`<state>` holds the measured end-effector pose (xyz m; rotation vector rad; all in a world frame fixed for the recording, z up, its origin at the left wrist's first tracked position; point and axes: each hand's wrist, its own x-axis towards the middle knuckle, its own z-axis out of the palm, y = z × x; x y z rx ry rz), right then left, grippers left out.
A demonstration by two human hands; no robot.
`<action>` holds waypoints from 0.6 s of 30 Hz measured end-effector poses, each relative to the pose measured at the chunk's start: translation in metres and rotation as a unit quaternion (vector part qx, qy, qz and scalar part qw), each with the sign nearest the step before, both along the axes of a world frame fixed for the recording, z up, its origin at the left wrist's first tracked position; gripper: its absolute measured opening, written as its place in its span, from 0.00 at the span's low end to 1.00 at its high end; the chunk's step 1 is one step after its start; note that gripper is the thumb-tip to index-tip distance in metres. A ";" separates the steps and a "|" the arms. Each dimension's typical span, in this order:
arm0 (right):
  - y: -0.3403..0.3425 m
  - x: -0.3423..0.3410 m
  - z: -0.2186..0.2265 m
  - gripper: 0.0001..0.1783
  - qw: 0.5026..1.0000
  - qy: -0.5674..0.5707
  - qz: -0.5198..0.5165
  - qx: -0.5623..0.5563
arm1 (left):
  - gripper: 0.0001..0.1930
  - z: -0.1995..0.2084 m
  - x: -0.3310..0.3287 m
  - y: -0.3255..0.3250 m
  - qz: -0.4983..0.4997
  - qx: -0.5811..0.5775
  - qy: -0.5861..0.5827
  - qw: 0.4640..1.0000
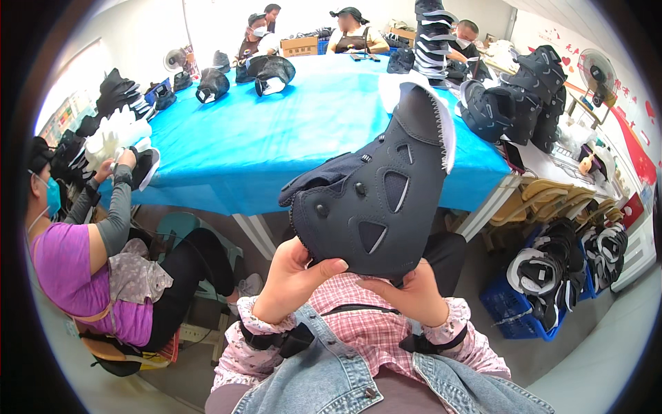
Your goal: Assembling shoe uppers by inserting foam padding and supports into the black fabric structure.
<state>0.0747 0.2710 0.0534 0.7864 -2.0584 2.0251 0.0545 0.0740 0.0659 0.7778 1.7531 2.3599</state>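
Observation:
Upright in front of me is a dark navy-black shoe upper (pixel 358 207), with triangular cutouts, dark round eyelets and a jagged white edge along its top right. My left hand (pixel 293 272) grips its lower left, the thumb lying across the front and the other fingers partly hidden behind. At the bottom right, my right hand (pixel 414 293) is closed on the same upper, thumb low and most fingers out of sight. The rounded toe end points up and tilts to the right. Beyond it stretches a table with a blue cover (pixel 276 155).
Stacked uppers (pixel 534 96) stand at the table's right, with a tall pile (pixel 432 41) at the back. Two dark uppers (pixel 212 84) lie farther left. A co-worker in purple (pixel 103 269) handles pieces at left. A blue crate (pixel 514 307) of uppers sits on the floor at right.

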 end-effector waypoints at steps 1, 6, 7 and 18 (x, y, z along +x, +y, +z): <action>-0.001 0.000 -0.004 0.14 1.000 0.012 -0.003 0.004 | 0.16 -0.001 0.000 0.000 0.001 0.000 0.001 1.000; 0.000 0.000 -0.004 0.12 0.992 0.104 -0.031 0.058 | 0.15 0.001 0.004 0.008 0.007 0.033 0.015 0.999; 0.000 0.001 -0.004 0.12 0.989 0.119 -0.050 0.065 | 0.15 0.003 0.003 0.011 0.008 0.031 0.014 0.999; 0.006 0.001 -0.007 0.12 0.982 0.139 -0.108 0.065 | 0.07 0.011 0.003 0.008 0.168 -0.213 0.194 0.943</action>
